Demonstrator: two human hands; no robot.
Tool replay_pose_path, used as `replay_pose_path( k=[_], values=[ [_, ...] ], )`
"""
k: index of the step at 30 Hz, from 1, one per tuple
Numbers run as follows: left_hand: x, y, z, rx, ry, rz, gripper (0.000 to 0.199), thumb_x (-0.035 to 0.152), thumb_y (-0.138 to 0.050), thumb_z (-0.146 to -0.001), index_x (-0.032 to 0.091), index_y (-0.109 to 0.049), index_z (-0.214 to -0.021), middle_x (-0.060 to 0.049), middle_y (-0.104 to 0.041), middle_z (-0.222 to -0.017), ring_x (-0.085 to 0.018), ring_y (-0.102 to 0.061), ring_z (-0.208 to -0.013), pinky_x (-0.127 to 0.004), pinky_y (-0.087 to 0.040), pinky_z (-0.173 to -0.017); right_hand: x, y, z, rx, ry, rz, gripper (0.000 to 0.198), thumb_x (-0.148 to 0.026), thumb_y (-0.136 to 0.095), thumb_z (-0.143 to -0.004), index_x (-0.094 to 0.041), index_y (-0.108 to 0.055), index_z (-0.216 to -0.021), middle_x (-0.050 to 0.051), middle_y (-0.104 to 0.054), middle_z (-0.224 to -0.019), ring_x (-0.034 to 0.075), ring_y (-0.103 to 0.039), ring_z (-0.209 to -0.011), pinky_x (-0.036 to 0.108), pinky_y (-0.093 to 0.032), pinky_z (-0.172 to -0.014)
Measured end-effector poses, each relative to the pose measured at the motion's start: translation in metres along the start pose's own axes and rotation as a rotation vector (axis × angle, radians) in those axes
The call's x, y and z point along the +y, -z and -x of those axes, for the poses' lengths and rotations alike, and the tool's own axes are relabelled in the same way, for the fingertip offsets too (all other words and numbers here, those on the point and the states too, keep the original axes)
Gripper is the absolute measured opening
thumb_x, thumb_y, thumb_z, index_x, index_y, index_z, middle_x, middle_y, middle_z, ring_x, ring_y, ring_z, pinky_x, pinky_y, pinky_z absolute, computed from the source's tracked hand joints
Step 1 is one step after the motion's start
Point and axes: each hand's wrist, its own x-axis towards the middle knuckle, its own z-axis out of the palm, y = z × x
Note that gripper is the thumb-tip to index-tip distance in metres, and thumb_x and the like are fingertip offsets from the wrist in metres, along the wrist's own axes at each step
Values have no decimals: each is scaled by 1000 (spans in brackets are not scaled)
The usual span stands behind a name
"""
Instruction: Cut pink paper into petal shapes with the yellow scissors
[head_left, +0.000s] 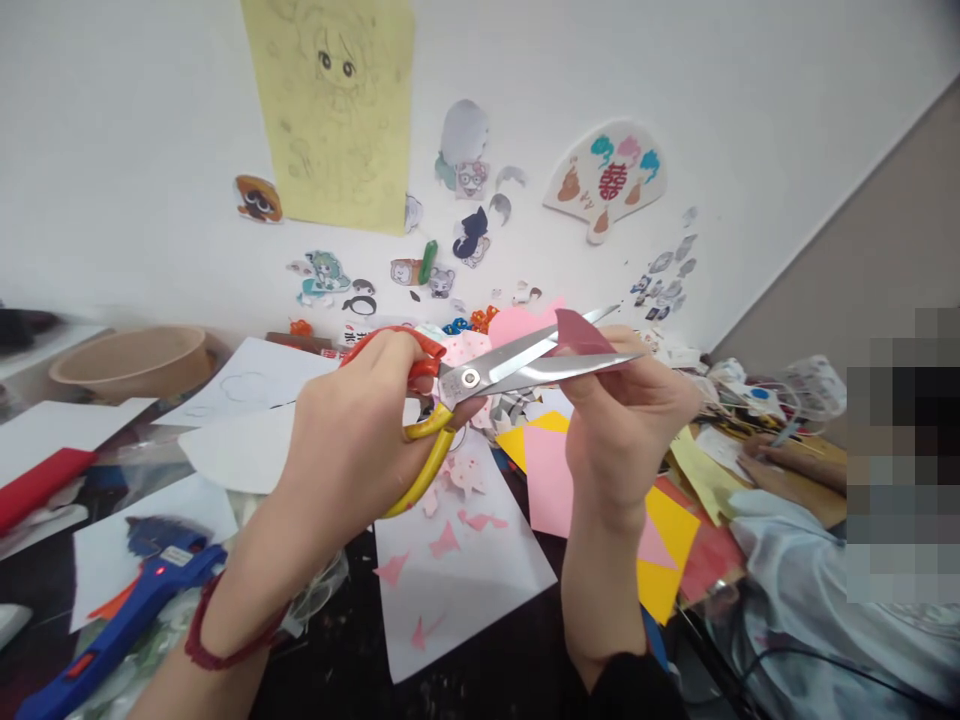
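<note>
Pink paper, pinched in the right hand, sits between 2 parted blades; left hand grasps the scissors, long axis pointing rightward!

A white wall rises behind the fingers, bearing a yellow drawing sheet above and left of them and a fan-shaped cutout above right. Farther right stands a grey-brown wall. A dark bench spreads beneath the fingers in soft, even light.
</note>
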Motion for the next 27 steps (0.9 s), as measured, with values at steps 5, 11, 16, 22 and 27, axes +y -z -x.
replay_pose_path(
  k=[5, 11, 16, 22, 27],
  values=[
    [0, 3, -1, -10, -26, -17, 29, 48, -54, -90, 19, -53, -93, -1, -56, -69, -16, -51, -55, -29, -33, -49, -2, 3, -1, -59, 3, 14, 20, -8, -77, -75, -28, -79, -81, -3, -73, -75, 13, -65, -72, 31, -53, -67],
    [1, 4, -1, -87, 17, 20, 29, 49, -53, -91, 20, -52, -93, -1, -56, -67, -17, -52, -54, -30, -35, -51, -2, 6, -2, -106, 9, 55, 13, -13, -78, -76, -26, -77, -79, -2, -71, -74, 15, -64, -72, 33, -54, -67],
    [2, 9, -4, -203, 87, 24, 32, 52, -54, -90, 20, -52, -91, 0, -55, -67, -16, -51, -53, -30, -34, -53, 1, 5, -3, -157, 1, -49, 24, -6, -76, -75, -27, -80, -84, -3, -71, -74, 13, -63, -70, 30, -51, -66],
    [-2, 11, -3, -259, 95, 53, 35, 54, -57, -88, 20, -55, -95, 0, -57, -69, -17, -52, -56, -30, -36, -56, 5, 6, -2, -205, -21, -77, 22, -9, -78, -75, -29, -81, -86, -3, -75, -79, 14, -67, -74, 30, -56, -68],
    [-11, 5, -4, -200, 91, 154, 35, 56, -63, -81, 23, -56, -87, 2, -54, -63, -16, -46, -50, -29, -33, -52, 5, 6, -2, -198, -76, -67, 13, -16, -81, -75, -28, -79, -80, -3, -73, -75, 14, -65, -71, 31, -53, -66]
  ],
)
